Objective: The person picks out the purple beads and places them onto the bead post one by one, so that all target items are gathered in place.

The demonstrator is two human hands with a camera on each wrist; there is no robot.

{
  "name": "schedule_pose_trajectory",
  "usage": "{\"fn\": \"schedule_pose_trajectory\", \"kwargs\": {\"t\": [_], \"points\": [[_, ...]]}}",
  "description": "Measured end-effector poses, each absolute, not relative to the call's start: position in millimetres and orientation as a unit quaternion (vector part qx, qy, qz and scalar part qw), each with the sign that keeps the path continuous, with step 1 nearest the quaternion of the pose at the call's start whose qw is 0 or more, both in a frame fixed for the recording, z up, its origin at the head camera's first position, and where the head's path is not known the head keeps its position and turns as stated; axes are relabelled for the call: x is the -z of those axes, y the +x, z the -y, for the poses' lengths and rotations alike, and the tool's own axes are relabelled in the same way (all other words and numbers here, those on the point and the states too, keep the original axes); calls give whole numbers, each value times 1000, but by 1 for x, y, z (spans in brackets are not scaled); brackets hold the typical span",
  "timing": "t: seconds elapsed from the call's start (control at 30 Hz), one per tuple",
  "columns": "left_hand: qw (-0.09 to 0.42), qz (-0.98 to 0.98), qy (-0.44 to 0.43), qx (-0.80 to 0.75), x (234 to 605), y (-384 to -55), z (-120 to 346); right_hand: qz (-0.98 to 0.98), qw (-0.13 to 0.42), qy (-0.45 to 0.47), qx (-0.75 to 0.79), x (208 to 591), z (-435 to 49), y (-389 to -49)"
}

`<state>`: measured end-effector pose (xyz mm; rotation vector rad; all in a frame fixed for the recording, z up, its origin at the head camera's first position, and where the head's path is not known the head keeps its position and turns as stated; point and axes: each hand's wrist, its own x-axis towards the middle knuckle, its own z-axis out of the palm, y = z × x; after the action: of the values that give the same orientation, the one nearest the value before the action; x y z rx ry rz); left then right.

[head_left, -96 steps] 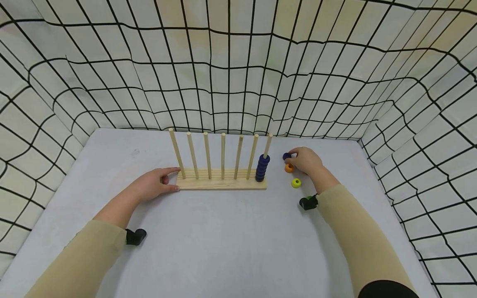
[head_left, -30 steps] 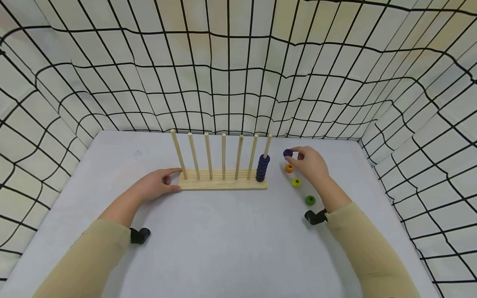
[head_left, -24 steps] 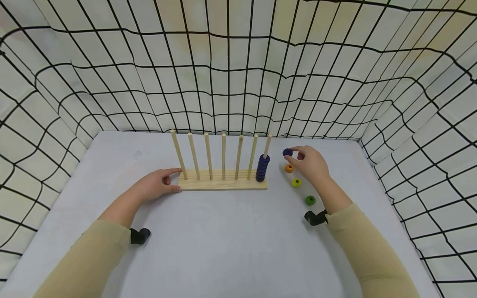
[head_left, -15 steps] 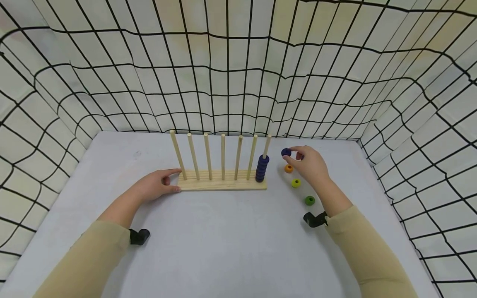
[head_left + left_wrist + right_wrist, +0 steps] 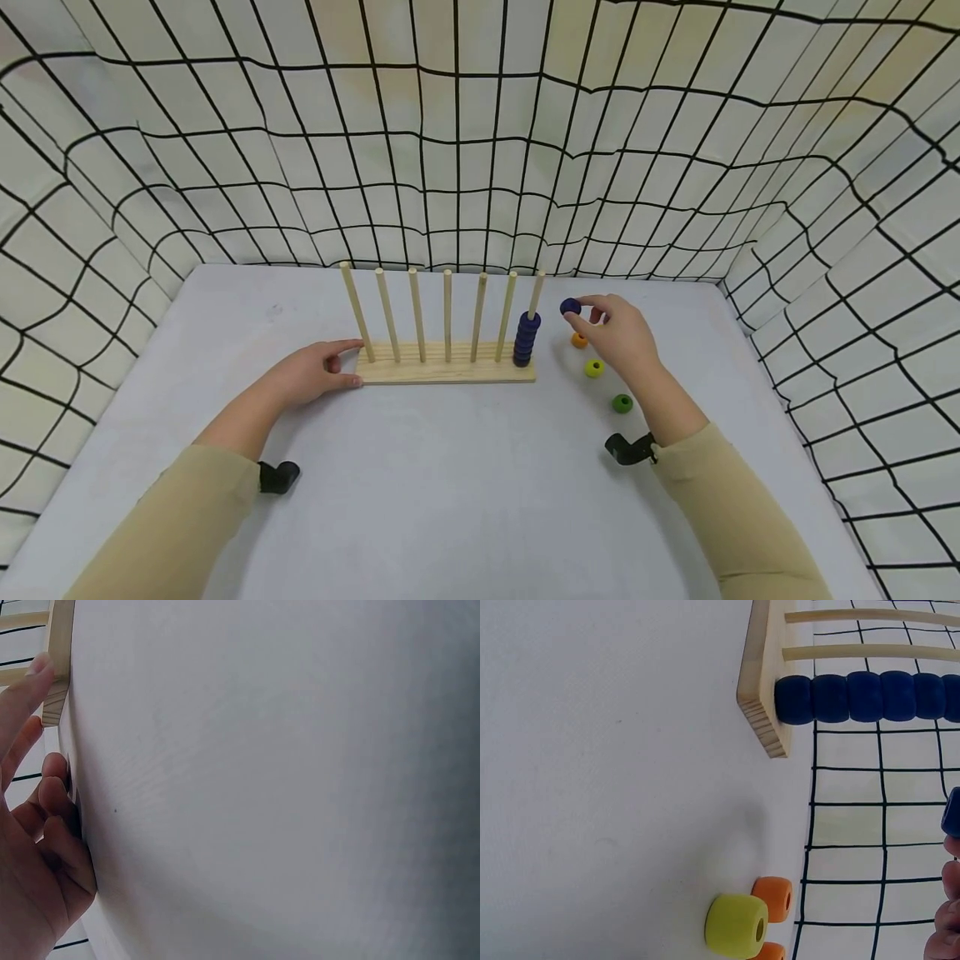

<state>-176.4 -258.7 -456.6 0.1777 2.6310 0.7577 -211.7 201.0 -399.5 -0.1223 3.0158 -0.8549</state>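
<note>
A wooden peg rack (image 5: 448, 374) with several upright pegs stands toward the back of the table. My left hand (image 5: 309, 373) holds its left end between thumb and forefinger; the other fingers are curled in the left wrist view. Several dark blue beads (image 5: 527, 340) are stacked on the rightmost peg. Right of that peg, my right hand (image 5: 622, 337) pinches one dark blue bead (image 5: 570, 307) above the table. Only the edge of this bead (image 5: 952, 814) and some fingertips (image 5: 951, 879) show in the right wrist view.
Below the right hand lie an orange bead (image 5: 578, 340), a yellow bead (image 5: 594, 368) and a green bead (image 5: 622, 403). The right wrist view shows two orange beads (image 5: 774, 897) by the yellow one. Black netting (image 5: 457, 133) surrounds the white table (image 5: 450, 483) behind and at both sides.
My right hand has picked the blue bead up from beside the orange one and moved it slightly left, toward the rightmost peg. The left hand stays at the rack's end.
</note>
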Motion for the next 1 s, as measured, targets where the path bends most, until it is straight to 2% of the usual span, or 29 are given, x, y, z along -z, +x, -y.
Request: {"fn": "schedule_pose_trajectory", "kwargs": {"t": [1.0], "points": [[197, -940, 73, -270, 457, -177, 260, -947, -40, -72, 311, 376, -187, -198]]}}
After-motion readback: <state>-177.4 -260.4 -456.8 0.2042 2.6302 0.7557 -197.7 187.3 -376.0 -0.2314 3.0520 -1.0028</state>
